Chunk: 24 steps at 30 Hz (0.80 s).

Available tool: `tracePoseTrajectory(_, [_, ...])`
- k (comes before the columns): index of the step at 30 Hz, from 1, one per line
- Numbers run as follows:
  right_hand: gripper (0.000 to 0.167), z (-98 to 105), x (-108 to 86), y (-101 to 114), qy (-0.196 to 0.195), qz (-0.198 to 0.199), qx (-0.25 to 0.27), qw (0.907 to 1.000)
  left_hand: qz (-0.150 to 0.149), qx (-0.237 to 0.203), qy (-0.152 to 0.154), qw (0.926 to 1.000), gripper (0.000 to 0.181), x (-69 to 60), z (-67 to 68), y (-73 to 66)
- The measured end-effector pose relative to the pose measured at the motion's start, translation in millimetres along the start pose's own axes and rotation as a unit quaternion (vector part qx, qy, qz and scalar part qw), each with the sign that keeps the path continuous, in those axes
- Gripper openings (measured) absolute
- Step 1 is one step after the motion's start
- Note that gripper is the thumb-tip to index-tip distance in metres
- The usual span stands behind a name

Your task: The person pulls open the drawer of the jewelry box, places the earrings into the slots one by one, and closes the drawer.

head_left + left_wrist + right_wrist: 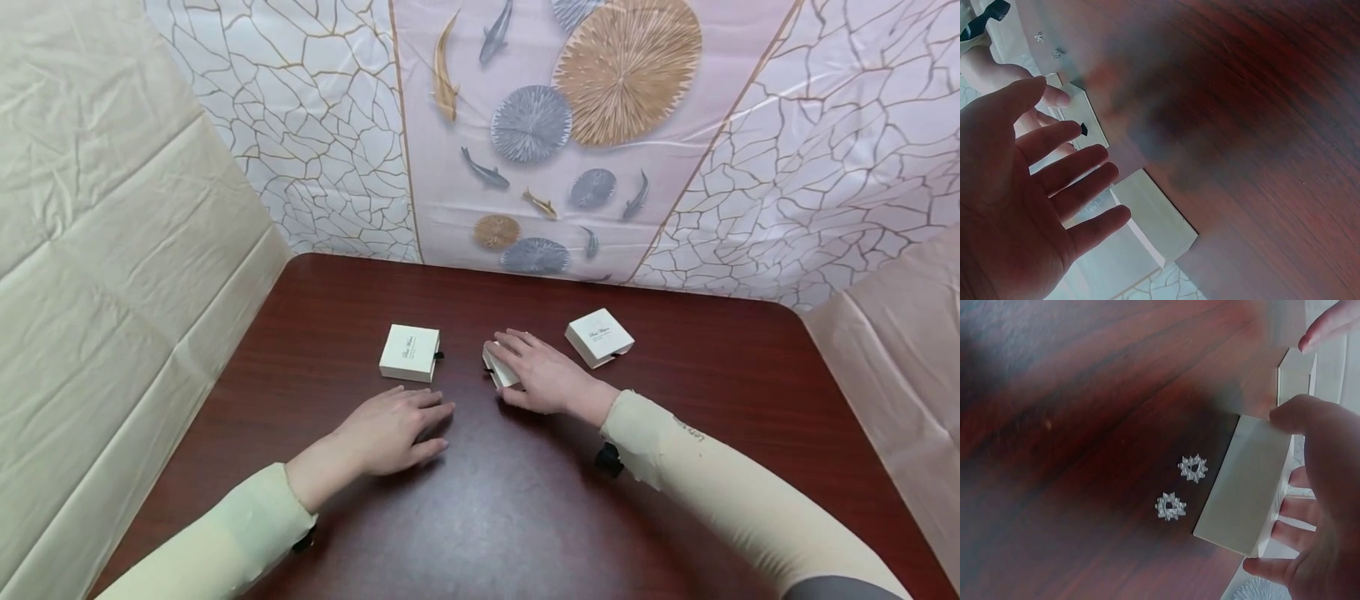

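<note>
- Okay, I've got the middle box under the right hand, at the worktop, between the left box and the right box.
- Right fingers: bent over the top, thumb at the near side, so the middle box is gripped between them. Whether it sits fully flat, I can't tell.
- Left fingers: spread, loosely bent, nothing in them. Left hand is just beside the left box, on its near side.
- Black tab on the middle box points left, clear of the right thumb.
- Two silver pieces lie just beside the middle box in the right wrist view. The head view doesn't show them.
- For good handling I'd grip by the side walls, light and even; looks like card, so a hard squeeze could dent it.
- I'd have the thumb well off the tab, or the drawer may bind.
- Any shift: slow, level, away from the silver pieces. A dragged edge could knock them.
- Left hand is well placed to steady the far end, if needed.
</note>
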State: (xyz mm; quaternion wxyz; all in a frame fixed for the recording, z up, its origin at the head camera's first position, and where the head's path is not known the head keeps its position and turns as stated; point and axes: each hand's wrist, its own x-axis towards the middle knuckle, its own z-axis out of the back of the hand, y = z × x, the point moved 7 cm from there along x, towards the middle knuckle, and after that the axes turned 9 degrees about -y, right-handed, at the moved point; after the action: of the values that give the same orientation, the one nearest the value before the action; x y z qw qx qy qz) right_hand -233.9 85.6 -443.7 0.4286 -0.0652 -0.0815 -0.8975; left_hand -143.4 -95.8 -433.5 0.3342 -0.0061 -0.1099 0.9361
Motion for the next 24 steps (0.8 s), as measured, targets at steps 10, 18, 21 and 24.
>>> tracePoseTrajectory(10, [0.078, -3.9, -4.7, 2.2, 0.071, 0.064, 0.018, 0.9953, 0.004, 0.013, 0.006, 0.9999, 0.054, -3.3, -1.7, 3.7])
tracePoseTrajectory(18, [0.082, -3.6, -9.5, -1.6, 0.058, 0.11, 0.019, 0.992, 0.005, 0.011, 0.007, 0.9999, 0.054, -4.6, -2.8, 3.8])
tracePoseTrajectory(21, [0.083, -2.9, -11.9, -2.9, 0.058, 0.116, 0.013, 0.9915, 0.005, 0.014, 0.007, 0.9999, 0.054, -4.5, -2.7, 3.3])
tracePoseTrajectory(24, [0.083, 0.7, -14.5, -4.3, 0.054, 0.108, 0.011, 0.9926, 0.006, 0.015, 0.008, 0.9998, 0.053, -4.7, -2.7, 2.7])
